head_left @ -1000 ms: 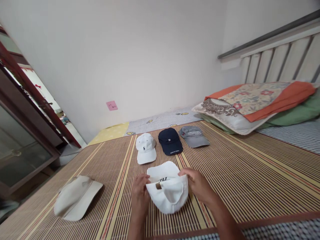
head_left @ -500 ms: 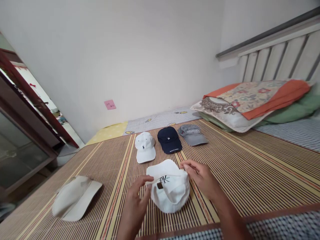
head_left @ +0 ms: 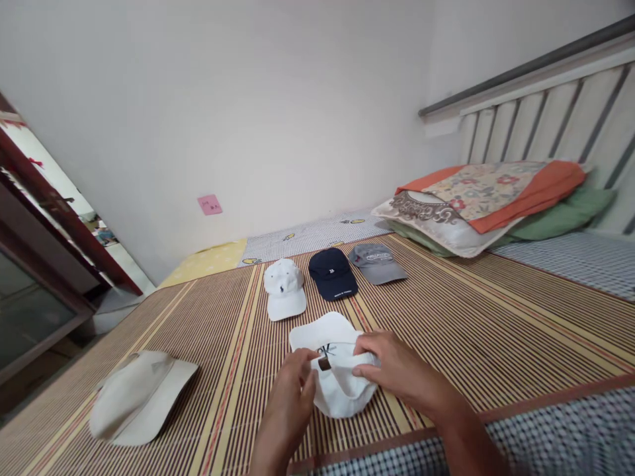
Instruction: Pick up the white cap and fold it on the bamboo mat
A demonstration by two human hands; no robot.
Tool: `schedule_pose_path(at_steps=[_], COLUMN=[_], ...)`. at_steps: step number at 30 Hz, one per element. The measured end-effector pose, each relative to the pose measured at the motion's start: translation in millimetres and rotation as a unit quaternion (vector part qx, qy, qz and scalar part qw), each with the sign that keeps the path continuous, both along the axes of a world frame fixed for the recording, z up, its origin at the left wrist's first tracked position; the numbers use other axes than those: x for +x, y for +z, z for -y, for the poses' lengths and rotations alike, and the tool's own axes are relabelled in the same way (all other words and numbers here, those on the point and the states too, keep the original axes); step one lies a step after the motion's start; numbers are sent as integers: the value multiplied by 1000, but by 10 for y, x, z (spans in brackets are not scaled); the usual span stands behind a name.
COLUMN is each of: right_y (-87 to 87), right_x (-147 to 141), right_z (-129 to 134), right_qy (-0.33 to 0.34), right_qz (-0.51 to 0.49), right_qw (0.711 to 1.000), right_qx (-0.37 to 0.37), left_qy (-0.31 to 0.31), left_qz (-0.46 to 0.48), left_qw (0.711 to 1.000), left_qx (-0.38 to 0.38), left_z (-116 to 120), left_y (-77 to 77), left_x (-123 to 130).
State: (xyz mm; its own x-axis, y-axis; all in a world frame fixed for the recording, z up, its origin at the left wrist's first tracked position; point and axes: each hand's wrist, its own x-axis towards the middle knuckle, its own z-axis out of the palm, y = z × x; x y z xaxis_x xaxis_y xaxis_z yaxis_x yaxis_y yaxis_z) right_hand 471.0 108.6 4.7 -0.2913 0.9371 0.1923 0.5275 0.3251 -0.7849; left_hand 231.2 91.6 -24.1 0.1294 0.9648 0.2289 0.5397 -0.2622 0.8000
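Left hand (head_left: pixel 290 396) and right hand (head_left: pixel 397 370) pinch the open-backed cap (head_left: pixel 342 402).
Beyond them, logo cap (head_left: pixel 284 287), navy cap (head_left: pixel 331 272) and grey cap (head_left: pixel 376 261) already form a row; leftward, the beige cap (head_left: pixel 136 400) remains apart.

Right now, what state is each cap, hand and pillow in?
Near white cap: on the mat, brim pointing away
Left hand: at its left edge, grip unclear
Right hand: pinching its right edge
Far white cap: crown up
Navy cap: crown up
Grey cap: crown up
Beige cap: brim rightward
Pillows: piled
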Motion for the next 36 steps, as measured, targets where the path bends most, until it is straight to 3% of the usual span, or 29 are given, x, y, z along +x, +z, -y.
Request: schedule_pose_path(at_steps=[3,9,15,20,23,28,36], right_y=[-8,-50,-252,-369,-293,-30,78], right_x=[-33,-129,-119,-16,-14,-61,-170], right_z=[4,-52,-252,-364,-306,-92,56], right_qy=[25,70,-35,-114,-85,13,31], right_qz=[-32,-169,-223,-203,-197,-171,-21], right_qw=[999,982,974,973,977,985,998], right_qx=[-21,-47,-1,11,6,-7,-56], left_qy=[-9,47,45,82,102,74,42], left_qz=[1,-44,-37,7,25,-5,18], left_qw=[1000,989,996,992,988,996,999], left_qx=[10,134,68,95,114,47,4], left_z=[-11,-46,-15,-8,30,87,12], left_y=[27,94,84,69,139,244,114], left_x=[-67,-234,-265,-272,-249,-183,-108])
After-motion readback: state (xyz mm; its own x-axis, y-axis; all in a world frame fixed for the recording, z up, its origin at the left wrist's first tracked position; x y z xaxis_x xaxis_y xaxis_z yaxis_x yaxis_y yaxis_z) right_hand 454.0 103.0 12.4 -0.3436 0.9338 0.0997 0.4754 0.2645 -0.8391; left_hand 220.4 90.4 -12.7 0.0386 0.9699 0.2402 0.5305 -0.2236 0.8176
